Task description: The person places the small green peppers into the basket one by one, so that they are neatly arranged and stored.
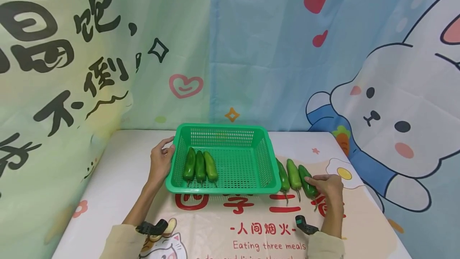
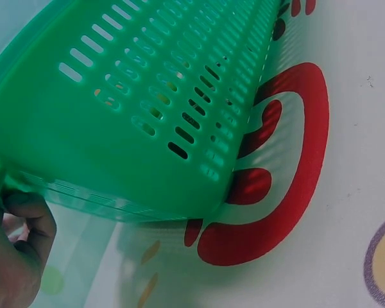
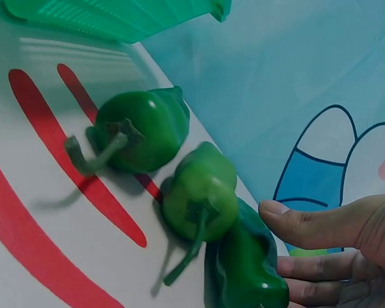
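A green plastic basket (image 1: 230, 189) with slotted walls is at the middle of the table. Three green chili peppers (image 1: 199, 167) lie side by side in its left part, stems toward me. My left hand (image 1: 160, 165) grips the basket's left rim, fingers curled at the edge in the left wrist view. Three more peppers lie in a row on the table to the basket's right: one partly behind the rim (image 1: 283, 177), a lighter one (image 1: 294, 175) in the middle, and a dark one (image 1: 307, 183) at the right end. My right hand (image 1: 331, 189) touches that dark pepper, thumb and fingers extended along its right side.
Beneath everything is a table with a printed cloth (image 1: 266, 231) bearing red characters and a fried egg. A curtain (image 1: 244, 51) with a cartoon rabbit hangs behind the table. Dark wrist cameras (image 1: 152, 227) sit at both sleeves.
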`<state>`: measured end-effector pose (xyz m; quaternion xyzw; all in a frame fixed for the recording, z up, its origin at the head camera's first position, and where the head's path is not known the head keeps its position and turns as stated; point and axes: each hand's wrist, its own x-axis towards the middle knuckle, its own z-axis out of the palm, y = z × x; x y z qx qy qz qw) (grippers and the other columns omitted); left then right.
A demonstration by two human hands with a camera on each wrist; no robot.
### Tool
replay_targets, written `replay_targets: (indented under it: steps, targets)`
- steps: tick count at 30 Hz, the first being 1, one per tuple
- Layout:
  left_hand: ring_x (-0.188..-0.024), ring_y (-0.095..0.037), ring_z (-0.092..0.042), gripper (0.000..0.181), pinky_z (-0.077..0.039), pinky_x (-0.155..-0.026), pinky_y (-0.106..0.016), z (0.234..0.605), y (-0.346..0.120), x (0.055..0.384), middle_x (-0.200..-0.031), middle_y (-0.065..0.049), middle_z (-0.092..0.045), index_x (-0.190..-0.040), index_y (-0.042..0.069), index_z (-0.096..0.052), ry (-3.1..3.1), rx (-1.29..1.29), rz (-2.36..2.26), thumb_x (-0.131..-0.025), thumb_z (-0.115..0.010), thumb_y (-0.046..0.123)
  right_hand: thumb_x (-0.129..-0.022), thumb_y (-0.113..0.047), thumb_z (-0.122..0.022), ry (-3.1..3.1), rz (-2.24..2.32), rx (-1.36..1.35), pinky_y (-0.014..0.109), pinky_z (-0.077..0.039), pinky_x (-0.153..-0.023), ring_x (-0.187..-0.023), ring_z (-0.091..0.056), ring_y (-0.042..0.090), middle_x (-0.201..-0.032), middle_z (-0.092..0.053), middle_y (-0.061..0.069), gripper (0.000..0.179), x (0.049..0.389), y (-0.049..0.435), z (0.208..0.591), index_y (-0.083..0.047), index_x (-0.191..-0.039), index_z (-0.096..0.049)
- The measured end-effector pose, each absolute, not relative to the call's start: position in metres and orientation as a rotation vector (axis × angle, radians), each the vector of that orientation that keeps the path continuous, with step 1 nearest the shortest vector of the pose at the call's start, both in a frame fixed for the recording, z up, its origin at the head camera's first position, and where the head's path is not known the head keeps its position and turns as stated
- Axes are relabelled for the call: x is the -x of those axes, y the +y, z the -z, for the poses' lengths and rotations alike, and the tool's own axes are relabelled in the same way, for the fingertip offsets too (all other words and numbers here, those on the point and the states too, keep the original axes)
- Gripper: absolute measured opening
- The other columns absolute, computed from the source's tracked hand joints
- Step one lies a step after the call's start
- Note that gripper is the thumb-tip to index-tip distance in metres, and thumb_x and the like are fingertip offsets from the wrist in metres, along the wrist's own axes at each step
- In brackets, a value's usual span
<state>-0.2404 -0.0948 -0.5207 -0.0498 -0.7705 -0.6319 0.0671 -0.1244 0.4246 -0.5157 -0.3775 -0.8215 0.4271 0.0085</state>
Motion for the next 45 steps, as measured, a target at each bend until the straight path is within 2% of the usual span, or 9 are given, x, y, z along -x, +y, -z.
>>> replay_targets:
  steps: [5, 10, 13, 20, 22, 29, 33, 39, 45]
  targets:
    - [-0.070, -0.009, -0.072, 0.042, -0.059, -0.062, -0.022, 0.519, -0.094, 0.240, -0.100, -0.035, -0.076, -0.155, 0.002, -0.058, -2.324, 0.146, 1.907, -0.117, -0.052, 0.019, -0.098, -0.024, -0.083, -2.535, -1.305, 1.157, 0.043, -0.063, -0.087, -0.107, -0.062, 0.042, -0.129, -0.065, 0.038, 0.050, 0.126, 0.418, 0.518, 0.014, -0.128, -0.071]
    - [-0.069, -0.009, -0.072, 0.041, -0.059, -0.062, -0.022, 0.518, -0.094, 0.238, -0.100, -0.035, -0.076, -0.154, 0.003, -0.060, -2.317, 0.134, 1.914, -0.117, -0.052, 0.020, -0.097, -0.021, -0.083, -2.515, -1.279, 1.108, 0.025, -0.055, -0.070, -0.104, -0.064, 0.041, -0.128, -0.066, 0.039, 0.046, 0.125, 0.415, 0.520, 0.014, -0.125, -0.072]
    - [-0.068, -0.008, -0.072, 0.041, -0.059, -0.061, -0.022, 0.519, -0.093, 0.239, -0.098, -0.034, -0.076, -0.154, 0.003, -0.059, -2.319, 0.130, 1.906, -0.117, -0.052, 0.019, -0.098, -0.020, -0.083, -2.510, -1.289, 1.106, 0.028, -0.053, -0.074, -0.106, -0.062, 0.041, -0.129, -0.066, 0.038, 0.045, 0.124, 0.413, 0.521, 0.014, -0.124, -0.072]
    - [-0.067, -0.008, -0.071, 0.040, -0.059, -0.062, -0.023, 0.524, -0.092, 0.240, -0.097, -0.032, -0.076, -0.154, 0.006, -0.060, -2.328, 0.108, 1.909, -0.117, -0.051, 0.017, -0.097, -0.022, -0.082, -2.481, -1.323, 1.148, 0.054, -0.057, -0.099, -0.112, -0.059, 0.046, -0.131, -0.064, 0.040, 0.048, 0.121, 0.415, 0.524, 0.014, -0.127, -0.070]
    - [-0.068, -0.008, -0.071, 0.039, -0.059, -0.062, -0.023, 0.525, -0.092, 0.240, -0.098, -0.033, -0.076, -0.154, 0.006, -0.060, -2.330, 0.105, 1.909, -0.117, -0.051, 0.017, -0.097, -0.023, -0.082, -2.471, -1.332, 1.153, 0.054, -0.057, -0.098, -0.111, -0.059, 0.046, -0.131, -0.064, 0.040, 0.049, 0.121, 0.417, 0.525, 0.014, -0.126, -0.070]
    - [-0.069, -0.009, -0.071, 0.040, -0.059, -0.063, -0.022, 0.524, -0.093, 0.241, -0.098, -0.032, -0.076, -0.154, 0.006, -0.060, -2.339, 0.100, 1.883, -0.117, -0.051, 0.018, -0.098, -0.026, -0.082, -2.428, -1.431, 1.187, 0.025, -0.053, -0.071, -0.108, -0.060, 0.039, -0.132, -0.059, 0.037, 0.051, 0.122, 0.422, 0.523, 0.013, -0.130, -0.070]
    - [-0.069, -0.008, -0.072, 0.040, -0.060, -0.063, -0.022, 0.524, -0.092, 0.241, -0.099, -0.032, -0.076, -0.154, 0.006, -0.060, -2.336, 0.099, 1.888, -0.117, -0.051, 0.019, -0.100, -0.028, -0.079, -2.419, -1.482, 1.237, 0.026, -0.056, -0.074, -0.113, -0.057, 0.041, -0.135, -0.056, 0.035, 0.055, 0.122, 0.423, 0.521, 0.012, -0.136, -0.067]
    - [-0.068, -0.009, -0.071, 0.040, -0.059, -0.062, -0.022, 0.522, -0.093, 0.239, -0.098, -0.033, -0.076, -0.154, 0.004, -0.060, -2.322, 0.113, 1.893, -0.117, -0.052, 0.018, -0.101, -0.028, -0.078, -2.433, -1.465, 1.239, 0.031, -0.058, -0.080, -0.114, -0.057, 0.041, -0.135, -0.057, 0.035, 0.054, 0.123, 0.422, 0.520, 0.012, -0.135, -0.068]
    - [-0.066, -0.010, -0.071, 0.041, -0.058, -0.059, -0.022, 0.519, -0.093, 0.239, -0.098, -0.035, -0.076, -0.154, 0.003, -0.059, -2.313, 0.128, 1.908, -0.117, -0.052, 0.018, -0.101, -0.030, -0.079, -2.435, -1.446, 1.238, 0.045, -0.059, -0.097, -0.120, -0.052, 0.043, -0.141, -0.054, 0.036, 0.056, 0.123, 0.422, 0.515, 0.011, -0.136, -0.067]
